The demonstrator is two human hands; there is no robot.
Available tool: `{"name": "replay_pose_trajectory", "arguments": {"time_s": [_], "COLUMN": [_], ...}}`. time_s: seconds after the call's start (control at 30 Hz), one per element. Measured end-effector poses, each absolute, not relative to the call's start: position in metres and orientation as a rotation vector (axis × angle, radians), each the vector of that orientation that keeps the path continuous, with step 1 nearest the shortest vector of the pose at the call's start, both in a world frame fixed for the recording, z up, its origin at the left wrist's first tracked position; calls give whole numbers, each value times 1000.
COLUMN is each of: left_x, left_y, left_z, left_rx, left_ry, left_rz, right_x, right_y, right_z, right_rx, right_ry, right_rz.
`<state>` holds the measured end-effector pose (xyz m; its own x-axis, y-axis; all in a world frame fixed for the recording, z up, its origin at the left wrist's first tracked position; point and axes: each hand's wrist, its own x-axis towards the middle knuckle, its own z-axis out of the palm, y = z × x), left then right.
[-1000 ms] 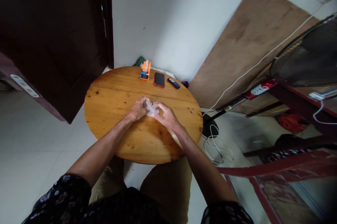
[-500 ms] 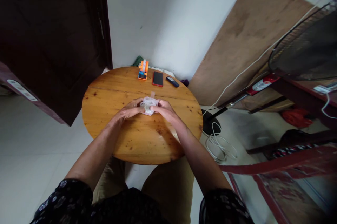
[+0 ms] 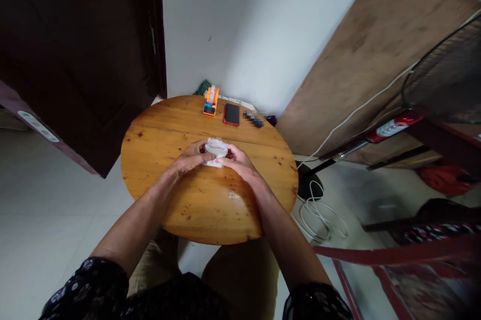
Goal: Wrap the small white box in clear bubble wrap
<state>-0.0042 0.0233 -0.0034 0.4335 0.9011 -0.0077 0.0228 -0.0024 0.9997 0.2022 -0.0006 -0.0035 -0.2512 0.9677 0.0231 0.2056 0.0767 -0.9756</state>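
Observation:
Both my hands meet over the middle of a round wooden table (image 3: 158, 160). My left hand (image 3: 191, 156) and my right hand (image 3: 237, 161) each pinch an edge of a small crumpled clear plastic bag (image 3: 215, 149) with something pale inside. The fingers of both hands are curled closed on the bag, which rests just above or on the tabletop between them.
At the table's far edge lie an orange and blue gadget (image 3: 210, 101), a red-cased phone (image 3: 231, 113) and a small dark remote (image 3: 254, 119). A dark door (image 3: 75, 49) stands left. A leaning board (image 3: 361, 59), a fan (image 3: 443, 79) and coiled white cable (image 3: 319, 215) are right.
The bag has gone from bunched between my hands to held up by its edges. My hands have shifted slightly, and the view has tilted a little.

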Motion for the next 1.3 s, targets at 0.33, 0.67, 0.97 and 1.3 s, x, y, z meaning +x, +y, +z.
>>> {"name": "replay_pose_trajectory", "arguments": {"time_s": [0.33,0.67,0.97,1.3], "left_x": [-4,0,-1,3], "left_y": [15,17,24,22], "left_z": [-1,-6,-11,-2], "left_rx": [1279,1256,1406,1604], "left_ry": [842,862,962,1236], "left_rz": [841,847,855,835], "right_x": [204,184,176,168], "right_y": [-9,8,16,-10], "right_z": [0,-6,3,9], "right_rx": [-1234,-1164,-1274,-1502], "right_ry": [-1667,-1290,-1567,-1894], "right_rz": [1250,1165,729,203]}}
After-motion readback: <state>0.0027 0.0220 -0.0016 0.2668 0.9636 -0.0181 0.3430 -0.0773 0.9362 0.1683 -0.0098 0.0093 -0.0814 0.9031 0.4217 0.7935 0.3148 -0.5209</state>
